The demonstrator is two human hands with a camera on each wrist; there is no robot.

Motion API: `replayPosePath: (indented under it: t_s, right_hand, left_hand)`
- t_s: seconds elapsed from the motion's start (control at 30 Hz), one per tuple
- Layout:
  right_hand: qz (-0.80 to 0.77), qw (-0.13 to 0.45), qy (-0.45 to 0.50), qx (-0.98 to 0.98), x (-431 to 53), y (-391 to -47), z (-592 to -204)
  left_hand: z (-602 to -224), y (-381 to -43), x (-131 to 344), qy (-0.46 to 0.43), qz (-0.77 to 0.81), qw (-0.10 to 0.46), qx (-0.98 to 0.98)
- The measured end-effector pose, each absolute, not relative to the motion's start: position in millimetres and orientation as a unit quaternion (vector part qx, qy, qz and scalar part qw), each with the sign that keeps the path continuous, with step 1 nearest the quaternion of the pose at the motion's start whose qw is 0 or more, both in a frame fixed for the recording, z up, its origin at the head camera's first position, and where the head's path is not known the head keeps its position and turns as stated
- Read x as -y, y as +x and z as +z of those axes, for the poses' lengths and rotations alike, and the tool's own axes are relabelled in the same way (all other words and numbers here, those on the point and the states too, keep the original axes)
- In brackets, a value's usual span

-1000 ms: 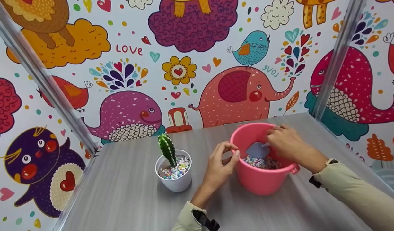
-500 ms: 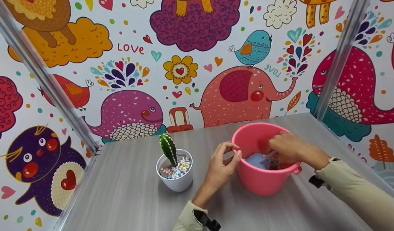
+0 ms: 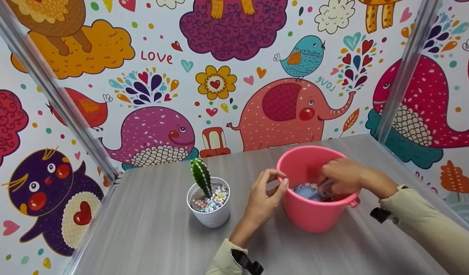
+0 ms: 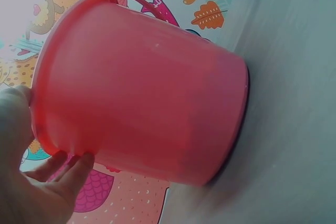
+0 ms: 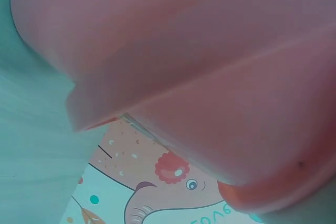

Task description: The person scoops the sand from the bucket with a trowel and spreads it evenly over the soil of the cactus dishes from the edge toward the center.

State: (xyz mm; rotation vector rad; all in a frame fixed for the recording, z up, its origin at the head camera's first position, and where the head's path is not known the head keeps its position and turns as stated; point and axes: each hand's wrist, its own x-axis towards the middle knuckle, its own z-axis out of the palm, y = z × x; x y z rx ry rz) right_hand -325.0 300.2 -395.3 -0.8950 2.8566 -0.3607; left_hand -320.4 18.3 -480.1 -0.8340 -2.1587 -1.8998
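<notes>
A pink bucket (image 3: 312,217) stands on the table with small multicoloured beads (image 3: 305,186) in its bottom. My left hand (image 3: 262,198) pinches its left rim between thumb and fingers. In the left wrist view, the bucket's side (image 4: 142,87) fills the middle and the left hand (image 4: 42,182) is at the rim. My right hand (image 3: 343,176) reaches inside over the right rim and grips the handle of a blue-grey scoop (image 3: 310,192). The scoop's blade lies low among the beads, partly hidden by the front rim. In the right wrist view, the bucket (image 5: 173,77) hides the hand's work.
To the bucket's left stands a white pot (image 3: 214,218) with a green cactus (image 3: 201,176) and pale multicoloured beads around its base. The grey table (image 3: 154,229) ends at patterned walls (image 3: 219,49) with metal posts at the corners.
My right hand has moved slightly down and right inside the bucket. The scoop's blade has come down from near the back wall to the beads at the front. My left hand keeps its place.
</notes>
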Motion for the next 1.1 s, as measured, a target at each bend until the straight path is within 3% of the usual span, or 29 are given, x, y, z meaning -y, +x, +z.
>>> replayPosePath:
  t_s: [0.2,1.1]
  right_hand:
    - [-0.146,0.095,-0.283,-0.943,-302,-323,-389]
    - [-0.283,0.127,-0.258,-0.915,-321,-309,-372]
  left_hand:
    - [-478,-320,-19,-0.280,-0.637,0.070,0.715]
    - [-480,-319,-18,-0.278,-0.642,0.072,0.711]
